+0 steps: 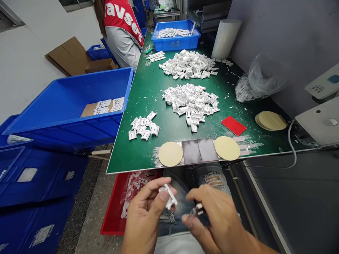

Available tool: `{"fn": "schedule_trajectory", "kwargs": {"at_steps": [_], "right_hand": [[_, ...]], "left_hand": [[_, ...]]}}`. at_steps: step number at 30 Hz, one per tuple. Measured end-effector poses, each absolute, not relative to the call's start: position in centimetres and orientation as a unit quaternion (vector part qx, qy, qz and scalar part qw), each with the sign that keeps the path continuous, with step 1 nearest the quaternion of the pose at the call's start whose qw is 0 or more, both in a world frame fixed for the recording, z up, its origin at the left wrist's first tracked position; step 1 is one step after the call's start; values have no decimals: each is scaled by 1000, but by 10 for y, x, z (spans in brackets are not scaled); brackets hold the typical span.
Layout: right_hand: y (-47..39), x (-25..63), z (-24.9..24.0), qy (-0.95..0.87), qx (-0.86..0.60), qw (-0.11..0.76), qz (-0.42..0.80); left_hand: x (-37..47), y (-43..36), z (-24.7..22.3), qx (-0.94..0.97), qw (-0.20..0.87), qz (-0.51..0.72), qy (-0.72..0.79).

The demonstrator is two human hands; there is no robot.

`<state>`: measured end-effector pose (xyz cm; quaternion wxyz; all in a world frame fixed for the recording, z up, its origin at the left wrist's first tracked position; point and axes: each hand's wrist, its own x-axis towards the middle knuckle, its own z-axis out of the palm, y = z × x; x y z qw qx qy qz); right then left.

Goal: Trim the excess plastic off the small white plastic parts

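Note:
My left hand (148, 211) pinches a small white plastic part (168, 197) between thumb and fingers, just beyond the table's front edge and over my lap. To its right, my right hand (214, 215) is curled, thumb and forefinger round a small blurred object with clear and pale bits; its kind I cannot make out. The two hands are apart. Ahead of them, along the table edge, lie two round cream discs (170, 154) with two dark abrasive-looking squares (200, 151) between them. Behind the discs is a heap of similar white parts (191, 102), with a smaller group (144, 126) to the left.
Another heap (189, 65) and a blue bin (174, 44) stand farther back. A red bin (112, 211) with scraps sits below the table. A large blue crate (66, 123) is left. A red card (233, 125), a plastic bag (254, 86) and a white machine (320, 121) occupy the right.

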<state>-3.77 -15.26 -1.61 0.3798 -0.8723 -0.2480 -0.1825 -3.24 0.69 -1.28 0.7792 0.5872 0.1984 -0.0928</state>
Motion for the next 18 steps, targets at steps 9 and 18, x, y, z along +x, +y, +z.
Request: {"fn": "schedule_trajectory", "kwargs": {"at_steps": [9, 18], "right_hand": [[-171, -26, -1, -297, -911, 162, -237], [-170, -23, 2, -290, -917, 116, -250]], "left_hand": [[-29, 17, -8, 587, 772, -199, 140], [-28, 14, 6, 615, 751, -175, 168]]}}
